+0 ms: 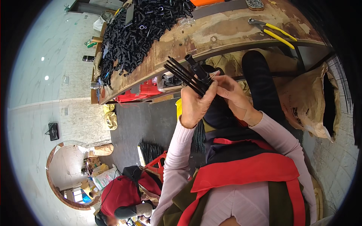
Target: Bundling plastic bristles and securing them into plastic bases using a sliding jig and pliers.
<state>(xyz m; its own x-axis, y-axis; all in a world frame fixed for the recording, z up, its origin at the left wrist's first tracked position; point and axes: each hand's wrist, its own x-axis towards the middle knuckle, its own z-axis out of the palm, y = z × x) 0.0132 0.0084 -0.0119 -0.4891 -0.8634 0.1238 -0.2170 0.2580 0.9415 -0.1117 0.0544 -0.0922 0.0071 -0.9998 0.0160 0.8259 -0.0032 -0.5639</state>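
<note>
My left hand [197, 104] is closed around a bundle of slim black rods [183, 76], held over my lap just off the front edge of the bench. A thicker black tubular part [197, 67] with a ringed end stands up beside the rods, at the fingertips of both hands. My right hand [234, 95] meets the left from the right side. Its thumb and fingers are pinched together by the tubular part, where thin pale strands show. What exactly those fingers grip is too small to make out.
A large heap of small black tubular parts [141, 35] covers the left of the wooden bench [222, 35]. Yellow-handled pliers [277, 34] lie at its right. A brown paper sack [301, 101] stands at right. A person in a red vest [122, 194] bends over at lower left.
</note>
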